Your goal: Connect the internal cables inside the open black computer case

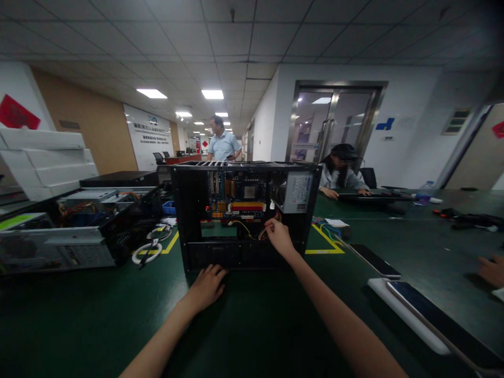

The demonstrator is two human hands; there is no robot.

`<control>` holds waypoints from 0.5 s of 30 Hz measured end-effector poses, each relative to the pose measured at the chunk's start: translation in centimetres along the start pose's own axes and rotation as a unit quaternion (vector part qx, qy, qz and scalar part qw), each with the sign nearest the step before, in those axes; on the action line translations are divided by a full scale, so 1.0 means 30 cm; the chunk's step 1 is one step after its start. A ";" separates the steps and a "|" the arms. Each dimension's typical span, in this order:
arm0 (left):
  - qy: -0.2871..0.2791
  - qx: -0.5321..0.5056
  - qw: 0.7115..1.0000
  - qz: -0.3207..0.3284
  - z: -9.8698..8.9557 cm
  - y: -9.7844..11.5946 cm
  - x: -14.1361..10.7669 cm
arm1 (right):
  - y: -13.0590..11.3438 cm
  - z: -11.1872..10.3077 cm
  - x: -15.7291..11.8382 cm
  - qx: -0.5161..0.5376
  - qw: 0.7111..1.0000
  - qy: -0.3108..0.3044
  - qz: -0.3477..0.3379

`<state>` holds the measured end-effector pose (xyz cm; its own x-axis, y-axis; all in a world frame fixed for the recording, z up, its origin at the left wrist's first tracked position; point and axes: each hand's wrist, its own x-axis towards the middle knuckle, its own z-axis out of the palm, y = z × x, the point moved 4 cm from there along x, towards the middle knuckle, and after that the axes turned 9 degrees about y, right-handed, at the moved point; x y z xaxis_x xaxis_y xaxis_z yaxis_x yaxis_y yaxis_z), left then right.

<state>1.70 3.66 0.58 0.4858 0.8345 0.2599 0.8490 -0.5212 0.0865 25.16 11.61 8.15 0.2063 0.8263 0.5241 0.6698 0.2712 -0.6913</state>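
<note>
A black computer case (pixel 240 255) stands upright on the green table, its side open towards me. Inside are a blue motherboard (pixel 220 189) with red and yellow slots and, at the upper right, a silver power supply (pixel 301 191). My right hand (pixel 279 235) reaches into the lower right of the opening, fingers pinched on a bundle of thin cables (pixel 262 234). A yellow wire with a white plug runs left from there. My left hand (pixel 208 285) lies on the table against the case's bottom front edge, fingers apart and holding nothing.
Opened computer cases (pixel 79 226) stand at the left, with white boxes (pixel 47 157) behind and a coiled white cable (pixel 147 253) beside. Phones (pixel 437 315) lie at the right, near another person's hand (pixel 492 270). One person sits across the table; another stands farther back.
</note>
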 end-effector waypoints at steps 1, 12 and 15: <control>0.001 -0.001 1.000 0.002 0.001 -0.001 0.000 | -0.010 -0.018 -0.028 -0.007 1.000 0.005 -0.025; -0.006 -0.003 1.000 -0.006 -0.007 0.005 0.001 | 0.014 -0.082 -0.259 -0.126 0.954 0.091 -0.258; -0.005 -0.007 1.000 -0.007 -0.005 0.002 0.000 | 0.029 -0.071 -0.284 -0.152 0.942 0.092 -0.285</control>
<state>1.71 3.60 0.72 0.4758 0.8433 0.2498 0.8529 -0.5118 0.1033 25.51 3.76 4.14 -0.1467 0.4823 0.8636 0.8764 0.4683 -0.1126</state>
